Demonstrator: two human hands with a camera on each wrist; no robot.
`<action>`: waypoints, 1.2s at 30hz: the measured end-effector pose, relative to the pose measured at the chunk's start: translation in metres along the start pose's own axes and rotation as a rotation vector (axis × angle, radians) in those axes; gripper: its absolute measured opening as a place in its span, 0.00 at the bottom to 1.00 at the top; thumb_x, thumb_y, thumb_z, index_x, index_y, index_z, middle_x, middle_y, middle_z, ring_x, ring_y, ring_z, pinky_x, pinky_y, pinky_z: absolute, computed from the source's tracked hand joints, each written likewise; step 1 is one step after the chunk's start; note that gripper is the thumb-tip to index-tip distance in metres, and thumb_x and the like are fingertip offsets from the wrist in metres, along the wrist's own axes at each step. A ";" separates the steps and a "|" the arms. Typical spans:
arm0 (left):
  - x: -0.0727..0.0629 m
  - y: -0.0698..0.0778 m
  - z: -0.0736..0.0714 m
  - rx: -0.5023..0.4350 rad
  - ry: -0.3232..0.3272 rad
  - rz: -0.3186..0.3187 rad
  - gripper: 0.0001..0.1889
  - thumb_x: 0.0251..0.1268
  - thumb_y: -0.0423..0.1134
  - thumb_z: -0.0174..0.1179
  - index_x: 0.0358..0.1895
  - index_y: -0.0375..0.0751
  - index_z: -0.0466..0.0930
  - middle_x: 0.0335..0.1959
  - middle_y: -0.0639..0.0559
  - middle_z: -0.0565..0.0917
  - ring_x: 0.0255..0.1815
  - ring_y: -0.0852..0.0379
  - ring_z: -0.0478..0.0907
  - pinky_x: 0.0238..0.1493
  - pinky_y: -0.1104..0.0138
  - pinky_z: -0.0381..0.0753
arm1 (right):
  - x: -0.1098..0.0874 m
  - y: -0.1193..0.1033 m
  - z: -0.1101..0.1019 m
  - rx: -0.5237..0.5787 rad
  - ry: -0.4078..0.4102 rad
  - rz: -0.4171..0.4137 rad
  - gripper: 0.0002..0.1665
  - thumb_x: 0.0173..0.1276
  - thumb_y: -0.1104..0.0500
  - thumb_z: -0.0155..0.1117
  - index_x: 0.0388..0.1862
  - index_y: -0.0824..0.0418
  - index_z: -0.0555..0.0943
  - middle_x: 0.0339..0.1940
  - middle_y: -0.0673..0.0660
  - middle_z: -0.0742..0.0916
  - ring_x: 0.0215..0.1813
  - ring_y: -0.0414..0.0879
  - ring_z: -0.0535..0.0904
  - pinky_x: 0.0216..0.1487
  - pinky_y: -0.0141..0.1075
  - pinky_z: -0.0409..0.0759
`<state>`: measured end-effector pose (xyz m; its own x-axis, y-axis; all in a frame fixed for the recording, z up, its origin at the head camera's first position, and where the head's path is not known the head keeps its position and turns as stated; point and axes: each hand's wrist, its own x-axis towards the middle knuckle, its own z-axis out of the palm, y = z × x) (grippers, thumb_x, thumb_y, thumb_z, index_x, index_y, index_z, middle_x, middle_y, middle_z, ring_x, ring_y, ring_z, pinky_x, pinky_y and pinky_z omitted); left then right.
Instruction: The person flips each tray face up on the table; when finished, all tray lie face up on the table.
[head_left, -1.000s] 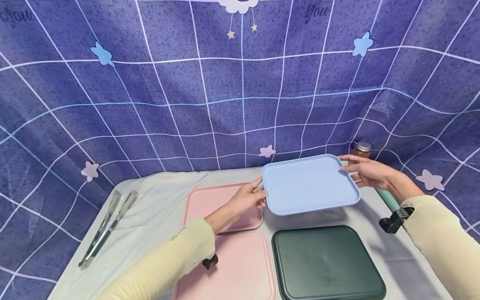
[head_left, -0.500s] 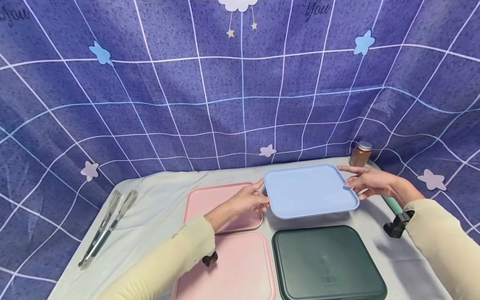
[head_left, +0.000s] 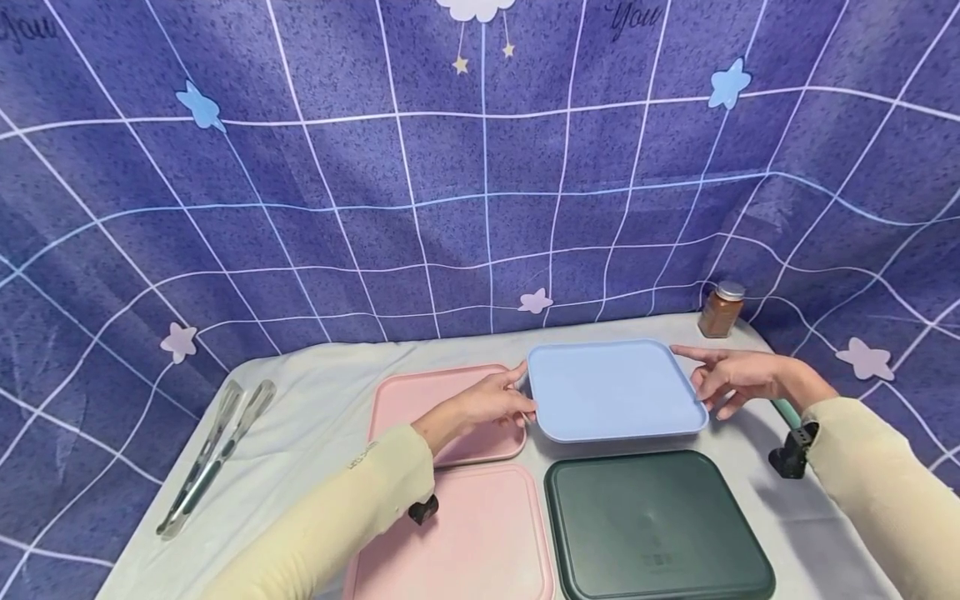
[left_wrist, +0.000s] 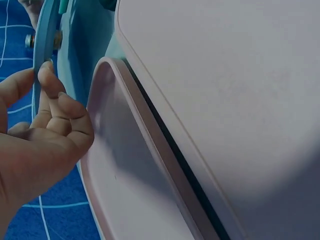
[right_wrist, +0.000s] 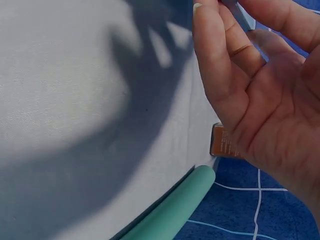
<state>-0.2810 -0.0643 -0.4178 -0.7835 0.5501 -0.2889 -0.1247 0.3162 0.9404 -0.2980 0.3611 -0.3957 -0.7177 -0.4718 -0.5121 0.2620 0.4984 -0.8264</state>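
Note:
A light blue rectangular tray [head_left: 618, 392] is held level between both hands, close over the table behind a dark green rectangular board [head_left: 660, 525]. My left hand [head_left: 491, 400] pinches its left rim between thumb and fingers; in the left wrist view the tray's edge [left_wrist: 44, 40] appears almost side-on. At the opposite end, my right hand [head_left: 738, 379] grips the right rim, index finger extended along the back corner. Beneath my left forearm lie a pink tray [head_left: 420, 400] and a larger pink board [head_left: 480, 533] in front of it.
Metal tongs [head_left: 217, 458] lie at the table's left side. A jar of brown contents with a silver lid [head_left: 722, 310] stands at the back right. A green cylindrical thing [right_wrist: 175, 205] lies near the right edge. A blue-purple gridded curtain [head_left: 480, 167] rises behind the table.
Both hands have lowered the blue tray and levelled it, bringing it slightly toward the green board. The jar behind the right hand has come fully into sight.

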 end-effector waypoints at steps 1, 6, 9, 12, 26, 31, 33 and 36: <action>0.001 0.000 0.001 0.005 0.004 0.001 0.48 0.66 0.33 0.62 0.82 0.47 0.39 0.25 0.55 0.85 0.22 0.63 0.78 0.26 0.71 0.73 | 0.001 0.002 0.001 0.005 0.003 -0.004 0.62 0.63 0.68 0.62 0.83 0.53 0.33 0.35 0.50 0.78 0.36 0.45 0.80 0.36 0.41 0.85; 0.004 -0.001 0.004 0.009 0.038 -0.026 0.48 0.65 0.32 0.63 0.82 0.44 0.41 0.24 0.54 0.85 0.21 0.64 0.77 0.24 0.72 0.75 | 0.006 0.009 0.003 0.014 0.040 -0.013 0.62 0.60 0.70 0.61 0.83 0.54 0.35 0.37 0.52 0.78 0.35 0.44 0.80 0.37 0.42 0.85; 0.006 -0.002 0.007 -0.002 0.053 -0.048 0.48 0.64 0.32 0.64 0.82 0.43 0.42 0.25 0.51 0.86 0.21 0.64 0.77 0.24 0.73 0.75 | 0.009 0.011 0.005 0.010 0.082 -0.003 0.60 0.61 0.69 0.61 0.84 0.53 0.39 0.37 0.52 0.79 0.34 0.44 0.80 0.36 0.41 0.85; 0.007 -0.003 0.010 -0.014 0.061 -0.060 0.48 0.64 0.31 0.64 0.82 0.41 0.42 0.26 0.50 0.86 0.21 0.64 0.76 0.23 0.73 0.75 | 0.012 0.013 0.007 0.004 0.119 0.021 0.59 0.60 0.68 0.62 0.84 0.53 0.42 0.38 0.52 0.78 0.34 0.43 0.79 0.36 0.41 0.85; 0.016 -0.004 0.014 0.011 0.098 -0.129 0.46 0.64 0.30 0.62 0.81 0.38 0.44 0.21 0.53 0.83 0.16 0.65 0.74 0.18 0.75 0.61 | 0.025 0.012 0.014 -0.056 0.159 0.109 0.56 0.60 0.65 0.63 0.83 0.57 0.46 0.40 0.53 0.76 0.35 0.43 0.76 0.34 0.40 0.85; 0.016 -0.002 0.014 0.044 0.092 -0.160 0.47 0.64 0.29 0.62 0.81 0.38 0.42 0.21 0.53 0.83 0.15 0.65 0.73 0.18 0.74 0.60 | 0.023 0.007 0.017 -0.079 0.131 0.114 0.57 0.60 0.65 0.62 0.84 0.57 0.43 0.38 0.53 0.76 0.33 0.44 0.76 0.35 0.41 0.86; 0.016 0.000 0.014 0.064 0.102 -0.162 0.48 0.63 0.29 0.62 0.81 0.39 0.42 0.20 0.53 0.83 0.16 0.65 0.73 0.18 0.73 0.60 | 0.022 0.005 0.019 -0.097 0.120 0.110 0.58 0.61 0.66 0.62 0.84 0.58 0.41 0.36 0.54 0.76 0.32 0.44 0.78 0.35 0.42 0.86; 0.015 0.002 0.015 0.093 0.122 -0.163 0.48 0.62 0.29 0.63 0.81 0.39 0.42 0.20 0.53 0.83 0.15 0.64 0.74 0.18 0.73 0.61 | 0.022 0.004 0.022 -0.110 0.108 0.118 0.59 0.61 0.66 0.61 0.84 0.57 0.39 0.33 0.55 0.78 0.29 0.45 0.80 0.33 0.41 0.86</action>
<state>-0.2842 -0.0440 -0.4229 -0.8261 0.3904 -0.4063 -0.2033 0.4660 0.8611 -0.2985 0.3367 -0.4152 -0.7531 -0.3273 -0.5707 0.2803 0.6251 -0.7284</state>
